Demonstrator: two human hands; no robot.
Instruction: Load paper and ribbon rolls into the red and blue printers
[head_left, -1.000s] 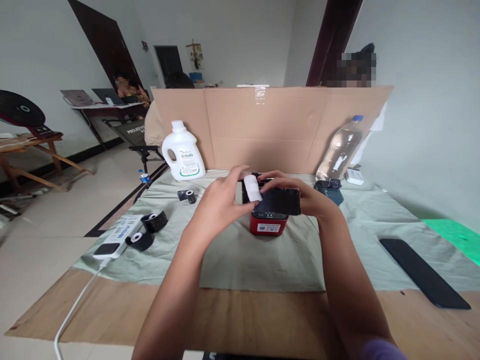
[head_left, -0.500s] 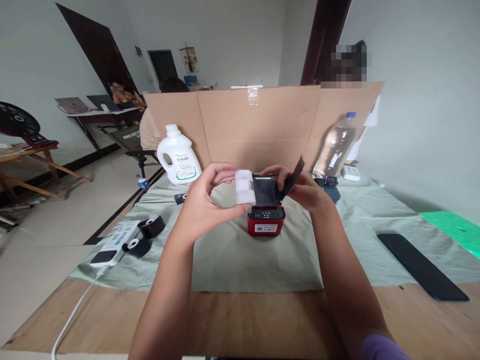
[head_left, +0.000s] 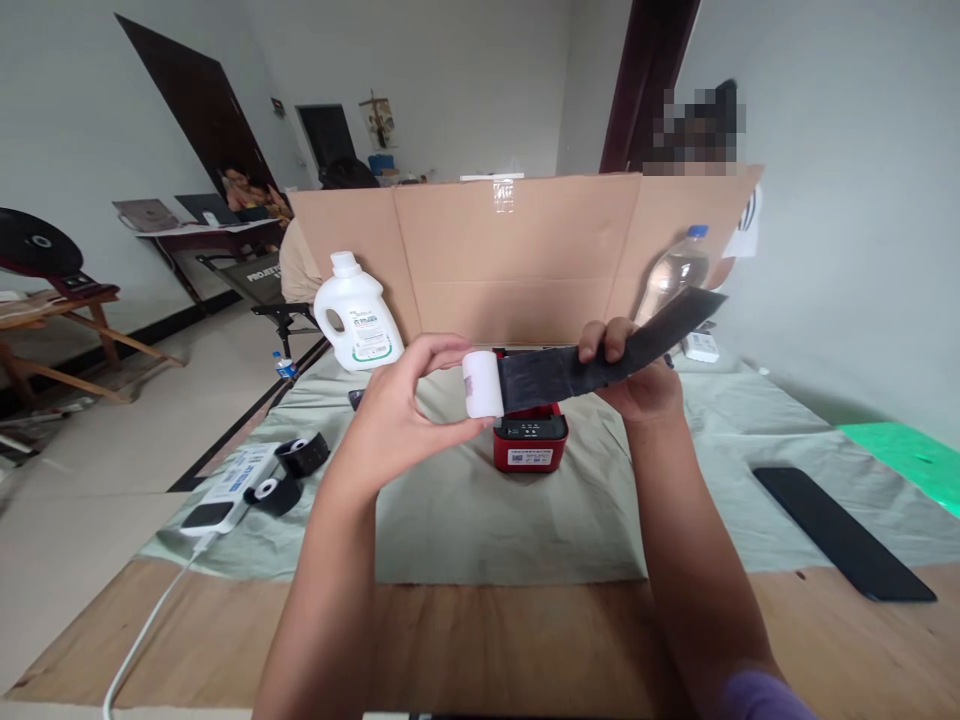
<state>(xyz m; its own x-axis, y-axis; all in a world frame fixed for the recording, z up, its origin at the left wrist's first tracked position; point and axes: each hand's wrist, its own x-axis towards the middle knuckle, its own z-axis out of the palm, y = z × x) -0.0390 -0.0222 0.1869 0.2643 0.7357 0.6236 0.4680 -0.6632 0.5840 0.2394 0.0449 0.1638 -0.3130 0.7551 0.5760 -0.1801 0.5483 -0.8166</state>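
My left hand (head_left: 401, 405) grips a small white paper roll (head_left: 482, 385) between thumb and fingers, holding it up off the cloth. A long black strip (head_left: 544, 377) runs from the roll to the right. My right hand (head_left: 637, 375) is closed on that strip, and its loose end sticks up past the fingers toward the upper right. Under and behind the strip stands a red and black box-shaped device (head_left: 530, 445) with a label on its front. Its upper back part is mostly hidden by the strip.
Two black rolls (head_left: 274, 493) with white cores lie by a white power bank (head_left: 229, 490) with a cable. A white jug (head_left: 358, 315), a clear bottle (head_left: 679, 268) and a cardboard panel (head_left: 517, 250) stand behind. A black flat slab (head_left: 844, 533) lies right. A person sits beyond the panel.
My right hand has moved right, drawing the black strip out from the white roll into a longer stretch. The roll has turned and shifted slightly left in my left hand.
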